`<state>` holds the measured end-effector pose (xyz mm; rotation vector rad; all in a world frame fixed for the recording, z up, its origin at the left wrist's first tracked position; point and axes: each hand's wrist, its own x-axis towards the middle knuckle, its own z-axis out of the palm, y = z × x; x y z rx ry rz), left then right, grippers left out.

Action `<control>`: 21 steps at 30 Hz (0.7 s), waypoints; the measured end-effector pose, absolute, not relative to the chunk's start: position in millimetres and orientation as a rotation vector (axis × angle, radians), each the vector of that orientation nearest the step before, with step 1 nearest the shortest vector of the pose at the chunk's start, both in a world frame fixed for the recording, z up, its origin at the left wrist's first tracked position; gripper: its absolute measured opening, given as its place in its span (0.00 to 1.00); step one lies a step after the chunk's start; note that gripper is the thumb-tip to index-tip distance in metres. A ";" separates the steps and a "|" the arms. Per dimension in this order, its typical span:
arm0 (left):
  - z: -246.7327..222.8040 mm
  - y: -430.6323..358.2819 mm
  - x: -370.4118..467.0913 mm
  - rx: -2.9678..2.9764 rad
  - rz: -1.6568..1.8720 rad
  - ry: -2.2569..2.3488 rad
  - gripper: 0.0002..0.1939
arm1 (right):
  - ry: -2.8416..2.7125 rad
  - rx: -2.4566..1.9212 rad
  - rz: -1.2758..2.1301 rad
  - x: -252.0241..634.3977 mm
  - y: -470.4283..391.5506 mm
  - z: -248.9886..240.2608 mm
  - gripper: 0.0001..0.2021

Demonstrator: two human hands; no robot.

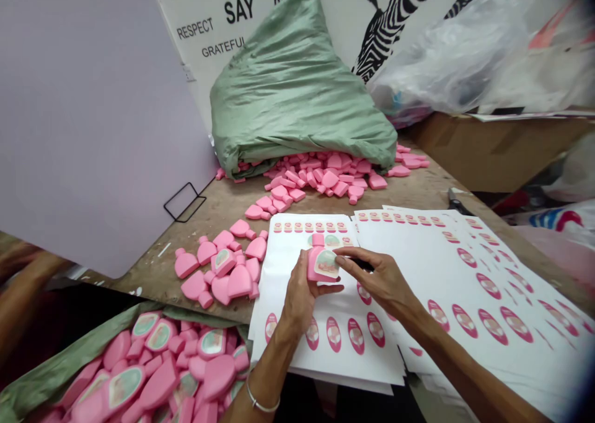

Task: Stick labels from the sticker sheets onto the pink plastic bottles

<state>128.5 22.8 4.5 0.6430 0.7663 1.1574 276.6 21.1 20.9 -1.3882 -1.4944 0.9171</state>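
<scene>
My left hand [299,296] is closed round a small pink plastic bottle [317,253], held upright with its cap up over the sticker sheets. On the bottle's front face lies a pale green label sticker [327,264]. The thumb and forefinger of my right hand [383,280] pinch at the right edge of this sticker. Beneath both hands is a stack of white sticker sheets [316,367] printed with pink oval labels and a row of small labels along the top.
Pink bottles [232,265] lie left of the sheets, more [325,175] spill from a green sack [302,95]. Labelled bottles fill an open sack [186,373] below. More sheets [395,237] spread right, near a black-handled tool [458,203]. Another person's arm [28,274] shows behind the pale board [93,113].
</scene>
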 end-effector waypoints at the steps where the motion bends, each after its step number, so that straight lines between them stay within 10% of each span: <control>1: 5.7 21.9 127.7 0.642 1.153 0.766 0.26 | -1.502 -1.384 0.916 275.4 20.8 21.7 0.16; 21: 7.8 19.2 123.4 0.680 1.148 0.754 0.24 | -1.541 -1.384 0.779 268.0 18.8 26.4 0.12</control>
